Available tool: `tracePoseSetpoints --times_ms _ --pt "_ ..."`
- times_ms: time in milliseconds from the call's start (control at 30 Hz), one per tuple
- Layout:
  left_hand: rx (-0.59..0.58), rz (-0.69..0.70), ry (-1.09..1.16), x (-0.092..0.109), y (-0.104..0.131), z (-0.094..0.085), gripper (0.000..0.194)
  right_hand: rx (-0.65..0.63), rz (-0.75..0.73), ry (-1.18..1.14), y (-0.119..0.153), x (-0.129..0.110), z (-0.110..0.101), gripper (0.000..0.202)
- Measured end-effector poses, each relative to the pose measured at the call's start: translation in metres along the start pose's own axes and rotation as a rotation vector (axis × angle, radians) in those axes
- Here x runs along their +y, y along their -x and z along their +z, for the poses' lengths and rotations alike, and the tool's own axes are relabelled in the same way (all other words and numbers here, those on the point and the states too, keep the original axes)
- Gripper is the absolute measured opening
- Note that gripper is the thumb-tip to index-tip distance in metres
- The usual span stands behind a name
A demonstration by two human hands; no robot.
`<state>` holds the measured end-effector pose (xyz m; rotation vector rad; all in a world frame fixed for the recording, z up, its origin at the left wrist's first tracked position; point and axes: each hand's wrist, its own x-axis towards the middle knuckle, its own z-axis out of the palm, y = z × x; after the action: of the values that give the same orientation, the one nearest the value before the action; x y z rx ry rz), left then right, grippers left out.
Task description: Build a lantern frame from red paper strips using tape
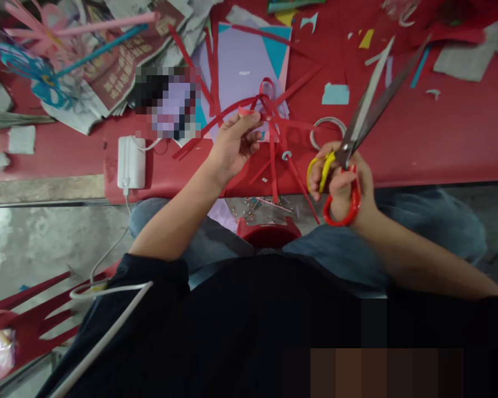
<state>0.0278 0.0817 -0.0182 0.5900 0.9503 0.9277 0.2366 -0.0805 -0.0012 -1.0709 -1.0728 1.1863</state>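
From here I see the left hand [237, 139], fingers curled, pinching the looped red strips [267, 103] above the lilac sheet [249, 61]. The right hand [363, 185] grips 1 pair of scissors [346, 148], blades spread, over the worktop's [415, 149] near edge.

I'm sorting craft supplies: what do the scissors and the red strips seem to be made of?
Scissors: likely metal blades, one showing a pale sheen; the handles look like smooth, glossy plastic.
Red strips: probably paper or ribbon, being thin, flat and bent into loops.
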Motion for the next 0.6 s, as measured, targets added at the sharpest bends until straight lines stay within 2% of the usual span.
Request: tracePoseSetpoints --times_ms 67,133,267,467,600 --pt "0.047 -0.028 0.065 0.000 -0.001 0.006 0.015 -0.007 0.054 0.021 0.012 0.010 0.013 0.052" --pt "0.093 -0.054 0.147 -0.002 0.001 0.013 0.014 -0.070 0.153 0.058 0.022 0.022 0.022 0.048" --pt "0.098 -0.051 0.327 -0.006 0.011 0.030 0.011 -0.112 0.292 0.077 0.022 0.040 0.028 0.050" --pt "0.154 -0.007 0.342 -0.023 0.032 0.054 0.010 -0.068 0.276 0.123 0.005 0.042 0.030 0.050" --pt "0.130 0.089 0.254 -0.038 0.032 0.057 0.013 -0.090 0.252 0.160 -0.002 0.041 0.030 0.051"
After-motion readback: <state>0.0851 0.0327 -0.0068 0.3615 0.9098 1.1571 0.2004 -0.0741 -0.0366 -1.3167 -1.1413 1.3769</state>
